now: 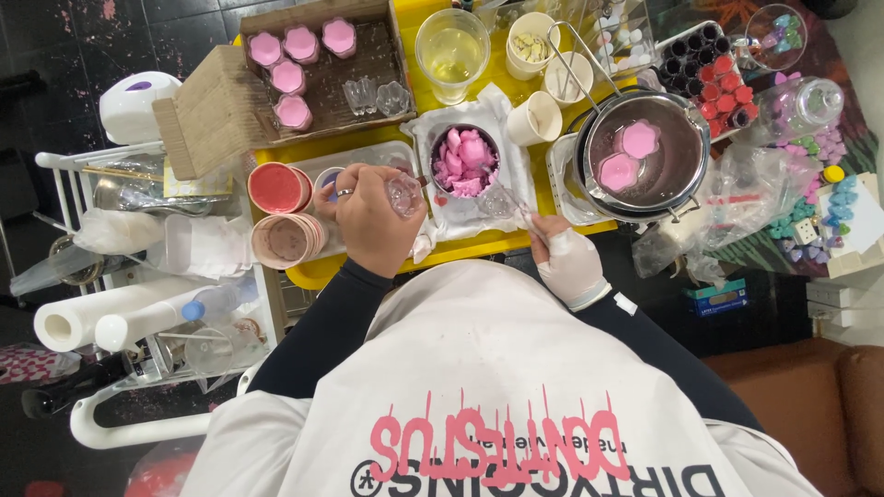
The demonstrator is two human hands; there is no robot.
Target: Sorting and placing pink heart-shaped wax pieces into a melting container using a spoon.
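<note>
Our left hand [370, 219] pinches a small clear mold [403, 193] by the pot of pink wax [465, 161], close for filling. Our gloved right hand [569, 265] grips 1 clear spoon [502, 202].

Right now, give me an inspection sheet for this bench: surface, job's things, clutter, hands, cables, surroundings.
Surface: yellow tray on the table, crowded.
Job's things: small clear mould and spoon over a bowl of pink lumps; pot with two pink pieces floating.
Clutter: cardboard box of pink flower shapes, stacked pink cups, glass of pale liquid, paper cups, plastic bags.
Hands: left hand bare, on the mould; right hand gloved, on the spoon.
Cables: nothing seen.
Surroundings: paper rolls on a white cart, dark floor.
</note>
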